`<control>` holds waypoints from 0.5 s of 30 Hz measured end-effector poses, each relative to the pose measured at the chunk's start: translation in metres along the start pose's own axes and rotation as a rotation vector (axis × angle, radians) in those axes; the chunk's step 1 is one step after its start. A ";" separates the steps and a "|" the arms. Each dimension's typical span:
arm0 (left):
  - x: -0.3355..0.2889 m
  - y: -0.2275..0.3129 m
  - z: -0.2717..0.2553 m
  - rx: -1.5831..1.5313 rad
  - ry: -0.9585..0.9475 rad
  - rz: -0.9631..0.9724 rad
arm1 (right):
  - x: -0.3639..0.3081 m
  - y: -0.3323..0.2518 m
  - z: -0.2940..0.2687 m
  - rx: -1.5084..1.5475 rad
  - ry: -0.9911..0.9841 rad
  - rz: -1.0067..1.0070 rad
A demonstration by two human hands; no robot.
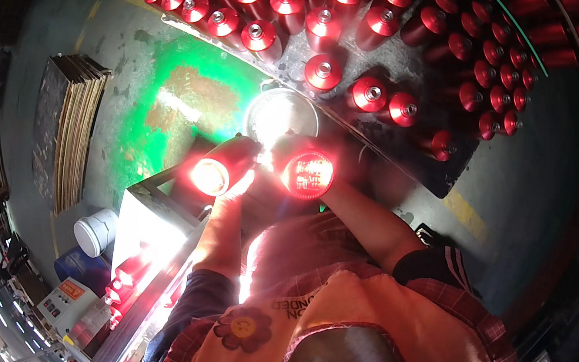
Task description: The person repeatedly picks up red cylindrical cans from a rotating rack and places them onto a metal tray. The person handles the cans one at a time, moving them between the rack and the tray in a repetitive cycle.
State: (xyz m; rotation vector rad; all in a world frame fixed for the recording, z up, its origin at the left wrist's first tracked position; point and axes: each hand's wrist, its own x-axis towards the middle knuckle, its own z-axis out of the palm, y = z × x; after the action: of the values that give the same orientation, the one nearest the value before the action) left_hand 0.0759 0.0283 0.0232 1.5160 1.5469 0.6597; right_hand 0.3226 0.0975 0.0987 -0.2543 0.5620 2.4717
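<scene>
My left hand (239,186) is closed around a red metal cylinder (235,155), whose round end glares brightly at the lower left. A second red metal cylinder (308,175) is held by my right hand (331,191), its ridged round base facing up toward me. Most of the right hand's fingers are hidden behind that cylinder. Both cylinders are tilted side by side, their far ends close together near a round, metal-rimmed vessel (313,119) washed out by strong light. What lies inside the vessel cannot be made out.
Many red cylinders with small metal necks (322,72) stand on a dark table (287,68) ahead. To the left are stacked flat boards (70,133), a white bucket (95,232) and a control box (66,301). A brightly lit bench (152,224) with several red cylinders stands close at my left.
</scene>
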 end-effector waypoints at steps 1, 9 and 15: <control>-0.004 -0.010 0.003 -0.127 -0.019 -0.042 | 0.002 0.003 0.004 0.052 -0.049 0.023; -0.014 -0.016 0.020 -0.521 -0.017 -0.280 | 0.003 0.004 -0.013 0.187 -0.034 0.071; -0.014 0.013 0.028 -0.495 -0.027 -0.325 | -0.019 -0.010 -0.025 0.091 0.014 0.079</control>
State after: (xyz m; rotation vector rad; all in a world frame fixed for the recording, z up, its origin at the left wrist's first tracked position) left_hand 0.1054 0.0111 0.0232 0.8808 1.4315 0.7564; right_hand 0.3446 0.0842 0.0790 -0.2169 0.7002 2.5140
